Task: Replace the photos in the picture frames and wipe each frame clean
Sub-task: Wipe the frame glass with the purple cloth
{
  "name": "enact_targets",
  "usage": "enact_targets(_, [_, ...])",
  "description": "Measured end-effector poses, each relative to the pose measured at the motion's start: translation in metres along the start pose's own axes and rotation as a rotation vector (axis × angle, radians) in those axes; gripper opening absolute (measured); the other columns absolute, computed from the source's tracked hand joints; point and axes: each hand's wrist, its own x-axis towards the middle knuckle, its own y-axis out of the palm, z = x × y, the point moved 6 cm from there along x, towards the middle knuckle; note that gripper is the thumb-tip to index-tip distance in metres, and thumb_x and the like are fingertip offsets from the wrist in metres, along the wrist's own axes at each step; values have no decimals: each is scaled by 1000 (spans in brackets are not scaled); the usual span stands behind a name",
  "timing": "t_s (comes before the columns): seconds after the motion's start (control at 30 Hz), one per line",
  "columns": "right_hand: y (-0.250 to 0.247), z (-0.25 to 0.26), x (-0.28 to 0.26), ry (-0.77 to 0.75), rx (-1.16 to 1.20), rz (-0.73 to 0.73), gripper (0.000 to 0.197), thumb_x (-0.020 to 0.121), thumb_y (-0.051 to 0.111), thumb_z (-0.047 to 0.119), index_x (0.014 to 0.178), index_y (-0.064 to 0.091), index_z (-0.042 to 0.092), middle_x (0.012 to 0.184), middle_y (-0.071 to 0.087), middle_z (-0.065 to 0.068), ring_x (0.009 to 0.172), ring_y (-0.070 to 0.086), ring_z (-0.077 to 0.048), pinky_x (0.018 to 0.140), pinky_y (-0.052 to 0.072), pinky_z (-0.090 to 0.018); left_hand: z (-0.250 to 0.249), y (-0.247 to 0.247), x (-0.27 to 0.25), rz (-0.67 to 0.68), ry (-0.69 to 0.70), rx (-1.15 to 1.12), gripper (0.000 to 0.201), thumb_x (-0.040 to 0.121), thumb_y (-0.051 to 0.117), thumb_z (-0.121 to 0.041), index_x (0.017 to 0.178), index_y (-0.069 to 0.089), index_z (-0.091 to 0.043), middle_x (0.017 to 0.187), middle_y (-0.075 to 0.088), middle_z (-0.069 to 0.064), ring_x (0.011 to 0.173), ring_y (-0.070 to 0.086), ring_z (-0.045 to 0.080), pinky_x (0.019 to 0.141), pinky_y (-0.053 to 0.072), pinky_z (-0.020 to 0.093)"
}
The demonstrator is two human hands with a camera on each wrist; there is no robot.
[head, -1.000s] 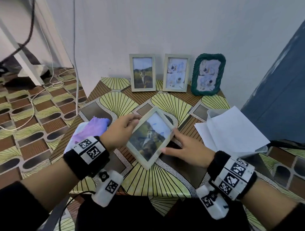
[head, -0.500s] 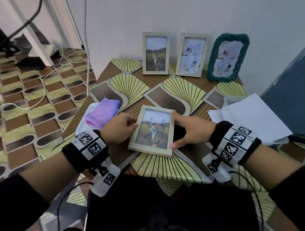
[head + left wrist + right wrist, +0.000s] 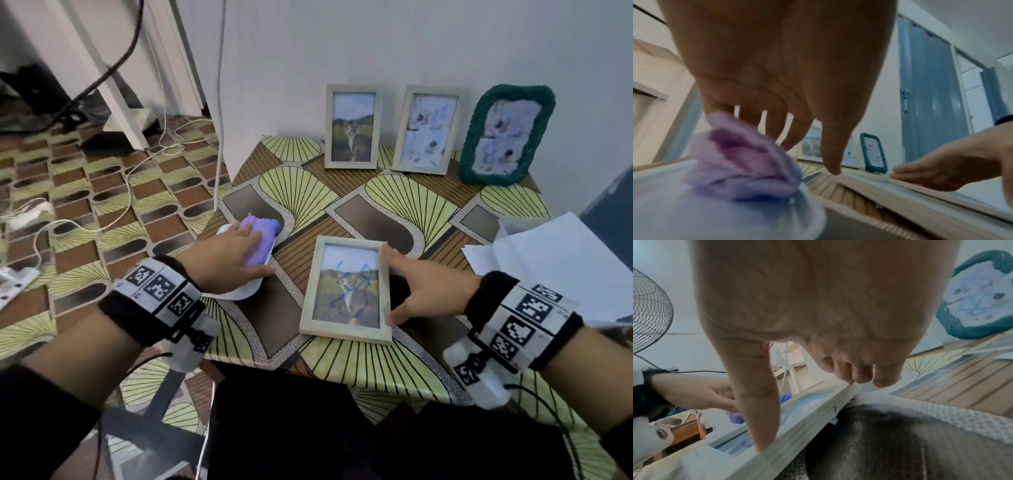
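Note:
A pale wooden picture frame (image 3: 346,287) with a cat photo and blue scribbles on its glass lies flat on the patterned table (image 3: 387,212). My right hand (image 3: 411,284) holds its right edge: the thumb sits on the near corner and the fingers (image 3: 865,376) curl at the far corner of that frame (image 3: 797,423). To the left, my left hand (image 3: 236,255) reaches with straight, spread fingers (image 3: 789,129) onto a crumpled purple cloth (image 3: 263,236) (image 3: 740,165) that lies on a white plate (image 3: 239,291). The thumb stays off the cloth.
Three frames stand against the back wall: a cat photo (image 3: 352,126), a pale one (image 3: 426,130) and a green woven one (image 3: 507,135). White papers (image 3: 565,260) lie at the table's right. Cables (image 3: 130,178) run over the floor on the left. A fan (image 3: 649,309) stands nearby.
The frame went from tilted in both hands to flat on the table. My left hand left its left edge and moved left onto the purple cloth. My right hand stayed on the frame.

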Motion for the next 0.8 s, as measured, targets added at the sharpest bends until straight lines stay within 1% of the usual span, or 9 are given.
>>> enact_targets(0.07, [2, 0, 0, -6, 12, -10, 119, 72, 83, 24, 155, -2, 16, 157, 29, 2, 133, 43, -19, 110, 39, -37, 8, 7, -3, 53, 6, -22, 63, 95, 45, -55, 142, 38, -13, 155, 33, 9, 129, 46, 27, 107, 35, 34])
enact_targets(0.17, [4, 0, 0, -20, 5, -16, 122, 71, 83, 26, 155, -5, 15, 158, 27, 1, 131, 45, -19, 108, 41, -37, 16, 11, -6, 77, 16, -79, 64, 100, 47, -42, 153, 24, -16, 161, 23, 6, 142, 34, 26, 113, 27, 28])
enact_targets(0.2, [5, 0, 0, -17, 8, -20, 123, 71, 83, 26, 155, -6, 15, 156, 30, 1, 129, 46, -19, 107, 41, -36, 17, 10, -7, 54, 17, -105, 60, 100, 49, -36, 152, 27, -17, 158, 30, 9, 139, 39, 29, 109, 29, 26])
enact_targets(0.27, [6, -2, -1, -9, 18, -30, 124, 72, 82, 25, 155, -10, 16, 155, 33, 1, 128, 47, -19, 106, 42, -36, 19, 7, -6, -32, 28, -153, 47, 100, 50, -25, 144, 41, -15, 136, 54, 15, 116, 56, 34, 86, 36, 23])
enact_targets(0.33, [6, -3, -1, -5, 33, -35, 125, 72, 83, 23, 155, -10, 17, 154, 34, 0, 128, 47, -19, 106, 42, -36, 18, 4, -7, -99, 28, -178, 39, 100, 49, -19, 138, 48, -14, 117, 63, 15, 100, 59, 34, 74, 30, 23])
enact_targets(0.53, [5, -3, -6, -54, 67, -86, 119, 71, 83, 27, 156, 0, 19, 155, 35, 4, 131, 46, -15, 106, 43, -36, -9, -31, -18, -370, 113, -267, 26, 98, 51, -13, 122, 60, -10, 90, 67, 13, 78, 59, 33, 67, 38, 33])
enact_targets(0.63, [5, -5, -12, -92, 107, -113, 106, 75, 81, 34, 154, 10, 29, 148, 45, 11, 130, 46, -8, 108, 41, -34, -37, -56, -25, -480, 199, -324, 30, 97, 55, -23, 126, 62, -17, 92, 70, 5, 79, 60, 27, 68, 41, 32])
enact_targets(0.73, [2, -11, -17, -78, 105, -158, 93, 82, 74, 41, 154, 17, 28, 157, 25, 14, 133, 33, 1, 105, 28, -16, -69, -67, -22, -493, 281, -358, 21, 96, 57, -23, 110, 67, -10, 82, 68, 9, 75, 58, 27, 68, 39, 33])
enact_targets(0.8, [0, -21, -19, -15, 73, -212, 95, 85, 70, 46, 156, 13, 20, 161, 19, 7, 141, 28, -6, 102, 24, -15, -90, -68, -17, -475, 325, -344, 19, 95, 58, -19, 105, 68, -6, 80, 67, 12, 73, 58, 30, 65, 35, 32])
